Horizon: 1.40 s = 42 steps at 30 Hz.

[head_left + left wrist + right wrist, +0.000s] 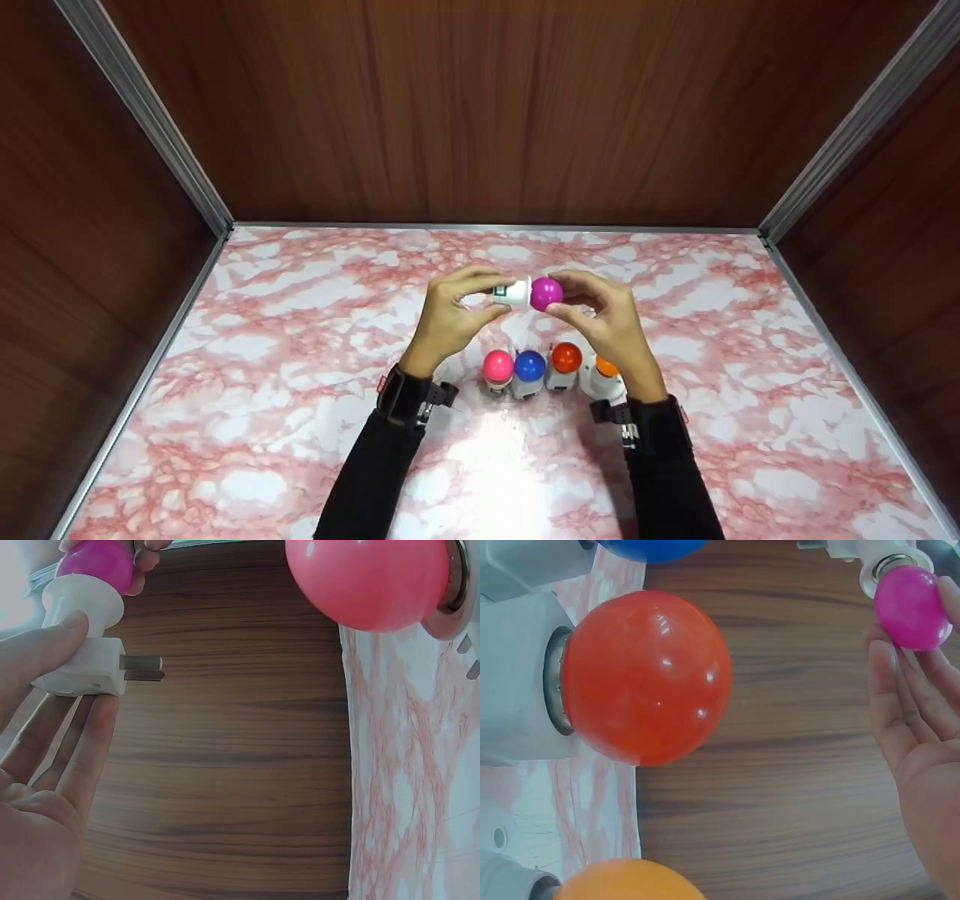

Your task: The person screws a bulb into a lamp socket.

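Observation:
My left hand [454, 311] grips a white plug-in bulb socket [86, 660] between thumb and fingers. Two metal plug pins [142, 664] stick out of its side in the left wrist view. A magenta bulb [547, 293] sits at the socket's mouth, with a metal rim of its base showing in the right wrist view. The fingers and thumb of my right hand [604, 315] pinch that bulb's round end. Both hands are raised above the table, behind a row of other bulbs.
In the row stand a pink bulb [498, 366], a blue bulb [529, 365], a red-orange bulb [566, 358] and an orange bulb [606, 367], each in a pale holder. The marbled table [262, 420] meets brown wood-grain walls [480, 112] along metal edging.

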Motion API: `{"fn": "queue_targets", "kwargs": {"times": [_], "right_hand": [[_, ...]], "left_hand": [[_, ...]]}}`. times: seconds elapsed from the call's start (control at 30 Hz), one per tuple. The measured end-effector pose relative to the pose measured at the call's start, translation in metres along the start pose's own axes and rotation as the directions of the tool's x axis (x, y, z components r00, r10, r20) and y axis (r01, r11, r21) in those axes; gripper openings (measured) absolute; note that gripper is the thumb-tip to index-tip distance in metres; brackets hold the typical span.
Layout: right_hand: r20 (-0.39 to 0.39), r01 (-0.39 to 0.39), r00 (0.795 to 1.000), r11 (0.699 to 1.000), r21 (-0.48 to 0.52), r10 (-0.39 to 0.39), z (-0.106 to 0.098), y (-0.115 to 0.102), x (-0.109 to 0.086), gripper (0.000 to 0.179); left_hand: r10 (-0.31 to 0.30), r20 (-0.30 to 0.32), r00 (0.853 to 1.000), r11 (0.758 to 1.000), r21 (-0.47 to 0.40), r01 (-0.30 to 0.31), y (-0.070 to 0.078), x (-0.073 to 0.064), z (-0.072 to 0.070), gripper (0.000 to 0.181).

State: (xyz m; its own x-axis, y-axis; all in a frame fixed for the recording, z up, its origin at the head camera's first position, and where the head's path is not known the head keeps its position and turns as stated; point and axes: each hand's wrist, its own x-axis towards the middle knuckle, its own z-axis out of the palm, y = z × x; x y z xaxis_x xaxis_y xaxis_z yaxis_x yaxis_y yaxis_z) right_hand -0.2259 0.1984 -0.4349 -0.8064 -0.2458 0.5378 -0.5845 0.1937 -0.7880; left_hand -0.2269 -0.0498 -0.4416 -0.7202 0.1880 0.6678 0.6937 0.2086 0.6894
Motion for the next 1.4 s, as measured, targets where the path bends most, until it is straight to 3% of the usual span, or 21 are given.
{"fn": "queue_targets", "kwargs": {"times": [0.47,0.9,1.1,1.4], "right_hand": [[-0.016,-0.125,0.992,0.992,-0.032,0.125,0.0023,-0.0048,0.0014,0.026],[-0.014,-0.141,0.990,0.990,-0.001,0.141,0.0025,-0.0052,0.0014,0.024],[-0.026,-0.096,0.995,0.995,-0.005,0.096,0.0019,-0.0035,0.0017,0.032],[-0.022,0.095,0.995,0.995,0.019,-0.094,-0.0029,-0.0001,0.0011,0.048]], "left_hand": [[0.027,0.006,1.000,0.999,0.020,-0.027,-0.0014,0.0003,0.0004,0.030],[0.027,0.002,1.000,0.999,0.019,-0.027,-0.0008,0.0000,0.0012,0.031],[0.008,-0.003,1.000,1.000,0.014,-0.008,-0.0001,0.0003,-0.0006,0.032],[0.018,-0.018,1.000,1.000,0.000,-0.018,-0.0002,0.0005,-0.0011,0.033]]}}
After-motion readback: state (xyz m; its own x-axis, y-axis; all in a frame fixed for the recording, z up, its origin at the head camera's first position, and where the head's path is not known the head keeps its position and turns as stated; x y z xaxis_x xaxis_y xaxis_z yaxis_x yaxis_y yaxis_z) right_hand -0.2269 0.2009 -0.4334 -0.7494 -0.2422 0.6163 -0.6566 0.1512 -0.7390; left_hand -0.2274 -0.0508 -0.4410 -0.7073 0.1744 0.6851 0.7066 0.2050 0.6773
